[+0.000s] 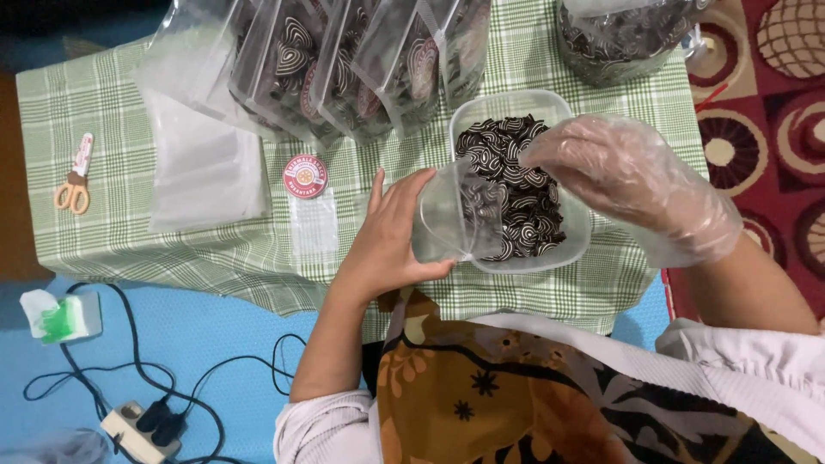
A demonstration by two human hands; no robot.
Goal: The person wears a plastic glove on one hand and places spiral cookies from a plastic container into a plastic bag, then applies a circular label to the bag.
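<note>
- Clear plastic film glove on right hand (632,176); fingers bunched together, tips down on the dark-and-white swirl-patterned chips (516,185). Can't tell if a chip is pinched.
- Left hand (391,236) bare, fingers pressed together and curled round a small clear plastic pouch (455,215), thumb on its lower edge; pouch mouth points 3 o'clock into the chips.
- Chips sit in a clear rounded-rectangle plastic tub (577,234), touching the pouch; a few chips show through the pouch wall.
- Tub stands on a green-and-white checked tablecloth (155,249).
- 12 o'clock of tub: row of filled clear zip bags (344,64), leaning.
- 1 o'clock: large clear bag of chips (619,34).
- 9 o'clock of left hand: round red sticker (305,176), then stack of empty clear pouches (202,172).
- Far 9 o'clock: orange-handled scissors (76,185).
- 7 o'clock, blue floor: white power strip (133,427).
</note>
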